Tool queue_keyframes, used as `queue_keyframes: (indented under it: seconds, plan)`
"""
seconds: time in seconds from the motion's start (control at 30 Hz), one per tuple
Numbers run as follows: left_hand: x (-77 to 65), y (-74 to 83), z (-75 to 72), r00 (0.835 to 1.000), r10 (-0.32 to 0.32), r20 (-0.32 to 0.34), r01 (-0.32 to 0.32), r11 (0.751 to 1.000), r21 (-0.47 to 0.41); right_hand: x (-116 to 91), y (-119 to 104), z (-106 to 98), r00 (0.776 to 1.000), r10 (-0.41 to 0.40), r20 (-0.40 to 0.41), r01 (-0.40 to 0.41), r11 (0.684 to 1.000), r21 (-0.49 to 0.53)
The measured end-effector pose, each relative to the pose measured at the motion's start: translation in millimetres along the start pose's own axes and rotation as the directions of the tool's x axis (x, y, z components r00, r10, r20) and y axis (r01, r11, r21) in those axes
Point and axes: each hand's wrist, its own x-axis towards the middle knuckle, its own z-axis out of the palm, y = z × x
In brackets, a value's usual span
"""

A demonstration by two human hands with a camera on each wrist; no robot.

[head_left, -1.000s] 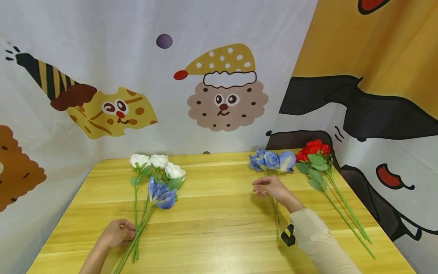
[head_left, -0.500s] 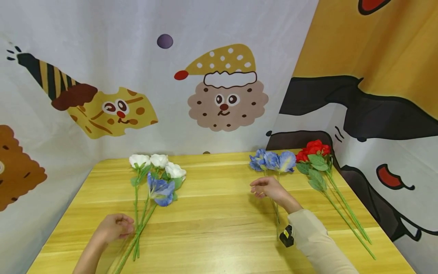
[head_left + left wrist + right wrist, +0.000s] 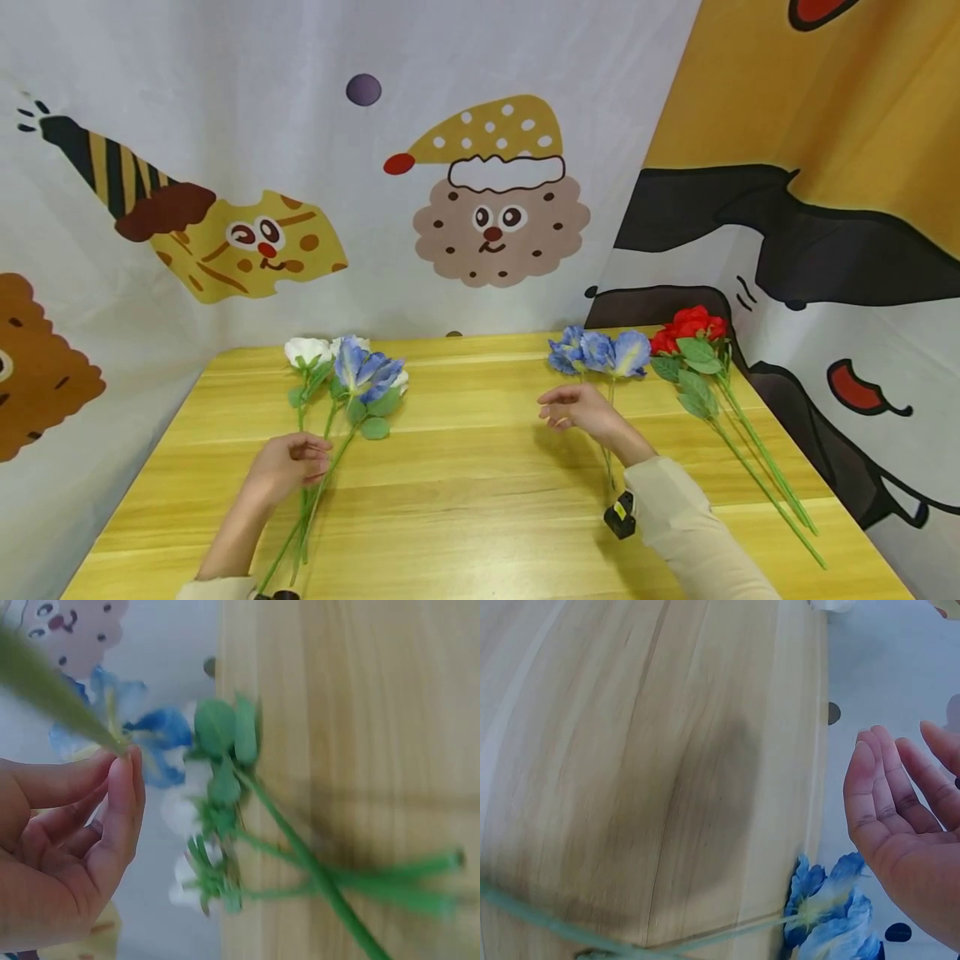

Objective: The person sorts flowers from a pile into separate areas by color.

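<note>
My left hand [image 3: 288,471] pinches the stem of a blue artificial flower [image 3: 366,371] between thumb and fingertips. In the left wrist view, the pinched stem [image 3: 64,697] runs past the fingers toward the camera, and the bloom is just beyond them. This flower is raised above several white roses [image 3: 307,350], partly covering them in the head view. The roses lie on the table, their green stems crossing. My right hand [image 3: 588,414] holds nothing, its fingers loosely bent. It hovers over the stems of several other blue flowers [image 3: 597,352], which lie at the table's back right.
Red roses [image 3: 693,323] with long green stems lie at the right side of the wooden table [image 3: 465,467]. A printed cartoon curtain [image 3: 480,50] hangs right behind the table. A small black device [image 3: 620,515] is at my right wrist.
My left hand has gone from low beside the rose stems to farther forward and right, raising the blue flower toward the white blooms. The right hand has drifted slightly left.
</note>
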Motion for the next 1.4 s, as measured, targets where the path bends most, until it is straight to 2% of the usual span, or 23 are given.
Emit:
queue_keyframes:
  seconds: [0.1, 0.57, 0.8, 1.17, 1.4]
  plan:
    - [4.4, 8.8, 12.7, 1.000, 0.025, -0.008, -0.025, 1.000, -0.001, 0.9, -1.3, 4.2, 1.000, -0.012, 0.004, 0.012, 1.000, 0.006]
    - [21.1, 40.7, 81.6, 0.996, 0.092, -0.020, -0.094, 0.988, -0.126, 5.0, -8.6, 35.1, 0.997, -0.052, 0.060, 0.049, 0.998, 0.044]
    - [25.0, 48.7, 112.6, 0.985, 0.168, 0.029, -0.161, 0.972, -0.170, 5.5, -10.4, 44.4, 0.995, -0.059, 0.082, 0.055, 0.997, 0.045]
    - [23.5, 60.6, 146.8, 0.958, 0.259, 0.121, -0.223, 0.943, -0.247, 4.2, -12.0, 58.0, 0.993, -0.068, 0.097, 0.062, 0.996, 0.060]
    - [21.3, 65.4, 160.7, 0.954, 0.269, 0.135, -0.227, 0.937, -0.264, 2.7, -12.0, 60.4, 0.992, -0.079, 0.103, 0.074, 0.996, 0.055]
